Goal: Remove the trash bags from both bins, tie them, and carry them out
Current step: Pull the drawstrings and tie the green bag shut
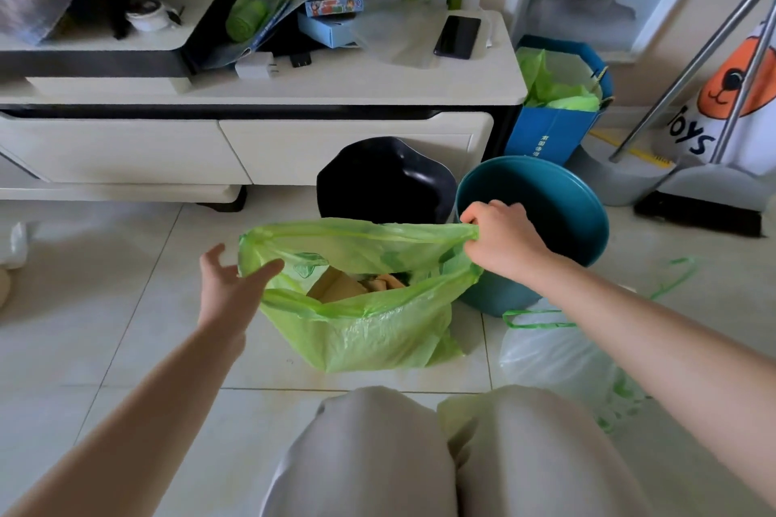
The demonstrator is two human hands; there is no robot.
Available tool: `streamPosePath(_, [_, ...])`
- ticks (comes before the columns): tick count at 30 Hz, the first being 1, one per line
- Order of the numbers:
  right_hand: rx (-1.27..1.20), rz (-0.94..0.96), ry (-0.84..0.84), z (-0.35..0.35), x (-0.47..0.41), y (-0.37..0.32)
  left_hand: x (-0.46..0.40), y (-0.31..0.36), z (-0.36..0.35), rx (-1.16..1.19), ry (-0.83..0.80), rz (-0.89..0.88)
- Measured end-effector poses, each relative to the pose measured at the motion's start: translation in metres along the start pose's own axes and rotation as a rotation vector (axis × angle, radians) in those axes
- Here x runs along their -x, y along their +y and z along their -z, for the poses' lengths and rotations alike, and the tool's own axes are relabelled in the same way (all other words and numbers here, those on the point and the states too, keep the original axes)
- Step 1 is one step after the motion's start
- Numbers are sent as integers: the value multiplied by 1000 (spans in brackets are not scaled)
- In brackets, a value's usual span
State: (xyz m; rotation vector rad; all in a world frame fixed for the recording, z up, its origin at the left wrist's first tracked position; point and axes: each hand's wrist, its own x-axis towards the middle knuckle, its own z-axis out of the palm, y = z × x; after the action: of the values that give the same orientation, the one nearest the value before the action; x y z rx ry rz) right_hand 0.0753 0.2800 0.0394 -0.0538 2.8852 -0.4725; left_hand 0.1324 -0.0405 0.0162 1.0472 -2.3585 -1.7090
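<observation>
While the right hand (499,237) pinches the far right corner of the green trash bag (361,306), pulling its rim taut, the left hand (229,281) is open with fingers spread, right at the bag's left edge. Bag sits on the tile floor (126,327), mouth open, brownish stuff inside. Behind it are a black bin (384,178) and a teal bin (558,206); a white bag (554,357) lies near right.

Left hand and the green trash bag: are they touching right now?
Touching. The head view shows the left hand open, its thumb lying against the rim of the green trash bag at its left edge, without closing on it. The right hand pinches the opposite rim.
</observation>
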Motion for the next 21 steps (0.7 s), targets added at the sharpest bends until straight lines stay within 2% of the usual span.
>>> streamPosePath(4, [198, 166, 34, 0, -8, -34, 13, -26, -8, 165, 116, 293])
streamPosePath(8, [105, 227, -35, -11, -26, -60, 25, -46, -20, 323, -130, 607])
streamPosePath(10, [28, 232, -87, -18, -37, -70, 30, -52, -29, 298, -222, 632])
streamPosePath(13, [-57, 206, -188, -26, -49, -79, 31, -58, -41, 230, -247, 598])
streamPosePath(16, [-104, 166, -297, -31, -51, -81, 35, -58, -49, 262, -258, 601])
streamPosePath(21, [-235, 178, -258, -36, -45, -75, 36, -60, -55, 274, -236, 578])
